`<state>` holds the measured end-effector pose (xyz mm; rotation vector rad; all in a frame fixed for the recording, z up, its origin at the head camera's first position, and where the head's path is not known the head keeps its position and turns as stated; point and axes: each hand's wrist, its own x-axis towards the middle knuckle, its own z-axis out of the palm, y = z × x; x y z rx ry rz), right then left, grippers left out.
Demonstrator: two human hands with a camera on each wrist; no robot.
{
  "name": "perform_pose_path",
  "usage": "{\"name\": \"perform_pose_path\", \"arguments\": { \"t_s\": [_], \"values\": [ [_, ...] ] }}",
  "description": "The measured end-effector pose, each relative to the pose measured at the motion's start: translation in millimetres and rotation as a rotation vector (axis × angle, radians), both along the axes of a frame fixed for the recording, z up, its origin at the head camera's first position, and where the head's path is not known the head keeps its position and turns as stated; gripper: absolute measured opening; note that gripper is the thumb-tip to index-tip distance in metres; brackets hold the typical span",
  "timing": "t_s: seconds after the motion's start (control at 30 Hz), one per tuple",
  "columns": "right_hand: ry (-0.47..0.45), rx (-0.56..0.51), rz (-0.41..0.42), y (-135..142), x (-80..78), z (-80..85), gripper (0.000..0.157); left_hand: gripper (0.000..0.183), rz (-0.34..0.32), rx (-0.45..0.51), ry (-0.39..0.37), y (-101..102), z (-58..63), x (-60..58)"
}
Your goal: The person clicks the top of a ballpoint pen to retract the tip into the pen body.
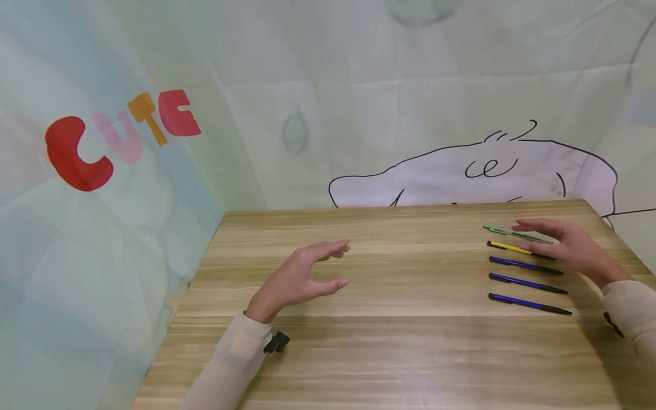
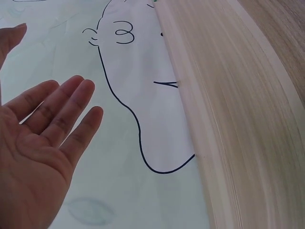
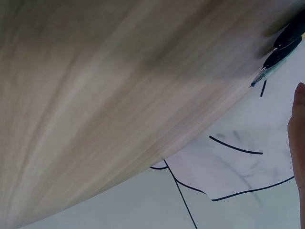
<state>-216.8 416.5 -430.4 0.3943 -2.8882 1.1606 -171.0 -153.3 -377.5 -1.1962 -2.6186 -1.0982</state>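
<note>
Over the middle of the table my left hand (image 1: pixel 299 276) hangs with thumb and fingers spread apart, holding nothing. The left wrist view shows its bare palm (image 2: pixel 43 143). My right hand (image 1: pixel 576 247) is above the far ends of a green pen (image 1: pixel 497 230) and a yellow pen (image 1: pixel 504 246). Its fingers reach over the green one and its thumb over the yellow one; contact cannot be made out. Nearer the front lie three blue pens, a far one (image 1: pixel 517 263), a middle one (image 1: pixel 523 282) and a near one (image 1: pixel 528 302), roughly parallel.
The wood-grain table (image 1: pixel 400 341) ends at a pale printed cloth (image 1: pixel 266 102) behind and to the left. Coloured letters and a line-drawn figure (image 1: pixel 461 165) are printed on that cloth. Each wrist wears a small dark device, the left one (image 1: pixel 277 343) showing best.
</note>
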Motion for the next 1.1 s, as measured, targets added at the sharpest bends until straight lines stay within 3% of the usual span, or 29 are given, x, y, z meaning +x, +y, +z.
{"name": "perform_pose_path", "arguments": {
  "t_s": [0.23, 0.73, 1.1],
  "values": [
    [-0.013, -0.010, 0.006, 8.3, -5.3, -5.6, 0.050, 0.069, -0.002, -0.004, -0.005, 0.8, -0.4, 0.5],
    [-0.068, 0.098, -0.018, 15.8, -16.9, -8.8, 0.050, 0.068, -0.010, 0.003, -0.003, 0.7, 0.1, 2.1],
    [-0.055, 0.081, 0.009, 17.2, -23.1, -13.2, 0.050, 0.067, -0.008, 0.001, -0.008, -0.3, 0.1, 2.6]
  ]
}}
